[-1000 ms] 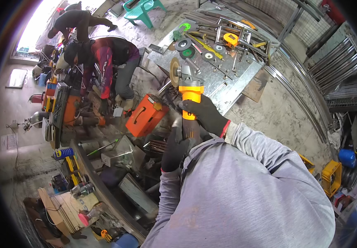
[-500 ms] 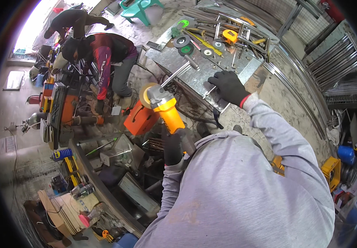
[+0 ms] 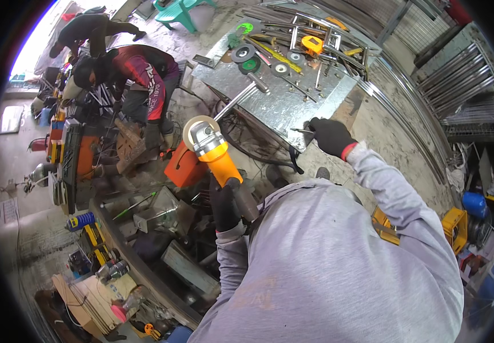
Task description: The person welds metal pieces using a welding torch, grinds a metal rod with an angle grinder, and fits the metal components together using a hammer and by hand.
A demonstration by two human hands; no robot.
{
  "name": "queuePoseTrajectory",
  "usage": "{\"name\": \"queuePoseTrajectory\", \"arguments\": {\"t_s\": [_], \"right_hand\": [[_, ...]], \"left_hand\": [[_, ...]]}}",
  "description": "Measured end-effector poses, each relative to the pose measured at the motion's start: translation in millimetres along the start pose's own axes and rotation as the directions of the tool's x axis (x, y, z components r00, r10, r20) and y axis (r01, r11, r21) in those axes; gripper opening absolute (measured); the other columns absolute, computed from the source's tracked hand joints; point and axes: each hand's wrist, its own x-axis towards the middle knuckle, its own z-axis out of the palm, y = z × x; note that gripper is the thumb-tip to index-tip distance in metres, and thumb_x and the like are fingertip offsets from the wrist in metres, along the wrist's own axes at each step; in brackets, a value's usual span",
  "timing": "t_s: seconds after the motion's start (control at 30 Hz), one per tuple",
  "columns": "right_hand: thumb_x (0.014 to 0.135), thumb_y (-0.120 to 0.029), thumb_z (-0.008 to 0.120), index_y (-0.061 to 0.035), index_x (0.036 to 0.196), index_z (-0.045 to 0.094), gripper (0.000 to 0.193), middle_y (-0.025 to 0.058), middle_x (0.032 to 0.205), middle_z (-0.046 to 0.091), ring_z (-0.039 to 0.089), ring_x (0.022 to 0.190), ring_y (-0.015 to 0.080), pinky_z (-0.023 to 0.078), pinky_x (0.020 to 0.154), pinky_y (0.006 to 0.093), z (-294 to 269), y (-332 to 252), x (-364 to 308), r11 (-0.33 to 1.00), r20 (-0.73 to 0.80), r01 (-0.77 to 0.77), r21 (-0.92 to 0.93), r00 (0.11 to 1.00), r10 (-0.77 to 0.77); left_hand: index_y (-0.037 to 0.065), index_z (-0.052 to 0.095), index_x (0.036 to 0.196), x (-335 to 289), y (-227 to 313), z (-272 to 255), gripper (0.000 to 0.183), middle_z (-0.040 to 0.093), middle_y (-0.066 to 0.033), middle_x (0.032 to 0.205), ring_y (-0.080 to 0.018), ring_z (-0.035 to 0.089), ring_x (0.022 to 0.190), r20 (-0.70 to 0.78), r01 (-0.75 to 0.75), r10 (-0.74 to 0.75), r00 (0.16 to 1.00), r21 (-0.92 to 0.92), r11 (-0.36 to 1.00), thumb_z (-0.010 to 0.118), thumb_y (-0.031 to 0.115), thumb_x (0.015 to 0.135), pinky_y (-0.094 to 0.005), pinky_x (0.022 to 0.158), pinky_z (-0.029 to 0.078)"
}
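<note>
My left hand (image 3: 224, 204), in a black glove, is closed around the body of a yellow and grey angle grinder (image 3: 219, 161). The grinder's tan disc (image 3: 201, 132) points up, away from me. At the near corner of the metal-topped table (image 3: 281, 111), my right hand (image 3: 334, 138), also black-gloved, pinches a short thin metal rod (image 3: 302, 131). The rod's free end sticks out to the left over the table edge. A hammer-like tool with a tubular metal handle (image 3: 236, 102) lies across the table's left edge.
Grinding discs (image 3: 243, 54), a yellow tape measure (image 3: 312, 44) and metal tubes crowd the table's far side. An orange-red box (image 3: 184, 168) stands beyond the grinder. At the left a co-worker in a red and black top (image 3: 144, 74) bends low. A scrap-filled bin (image 3: 138, 263) lies at lower left.
My right hand has drawn back toward the table's near edge with the thin rod. The grinder in my left hand has shifted slightly left and down. The co-worker's arm has moved.
</note>
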Motion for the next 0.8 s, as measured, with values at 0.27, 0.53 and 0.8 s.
{"name": "queuePoseTrajectory", "arguments": {"t_s": [0.27,0.53,0.8], "right_hand": [[0.105,-0.016,0.054,-0.0030,0.106,0.068,0.019,0.0111,0.088,0.071,0.073,0.075,0.0215,0.058,0.067,0.0392,-7,-2,-53,0.502,0.518,-0.600,0.623,0.797,0.310],[0.105,-0.014,0.052,-0.0023,0.099,0.069,0.021,0.0057,0.076,0.065,0.061,0.064,0.0155,0.052,0.061,0.0361,23,-1,-62,0.521,0.362,-0.421,0.743,0.907,0.216],[0.103,-0.019,0.054,-0.0099,0.130,0.074,0.034,0.0239,0.114,0.076,0.072,0.106,0.0446,0.056,0.092,0.0520,58,7,-57,0.764,0.151,-0.216,0.607,0.976,0.156]], "left_hand": [[0.002,0.063,0.121,32,13,-5,0.030,0.068,-0.0071,0.094,-0.0167,0.067,0.074,0.244,0.118,-0.149,0.958,0.136,0.984,0.066,0.010,0.091,-0.0318,0.065,0.054],[0.001,0.063,0.118,4,-6,34,0.029,0.068,-0.0046,0.093,-0.0142,0.066,0.076,0.184,0.191,-0.245,0.952,0.269,0.944,0.069,0.007,0.091,-0.0297,0.068,0.053],[0.000,0.063,0.132,-20,-13,46,0.047,0.075,-0.0075,0.107,-0.0148,0.073,0.093,0.170,0.120,-0.279,0.945,0.614,0.780,0.077,0.001,0.088,-0.0323,0.080,0.059]]}}
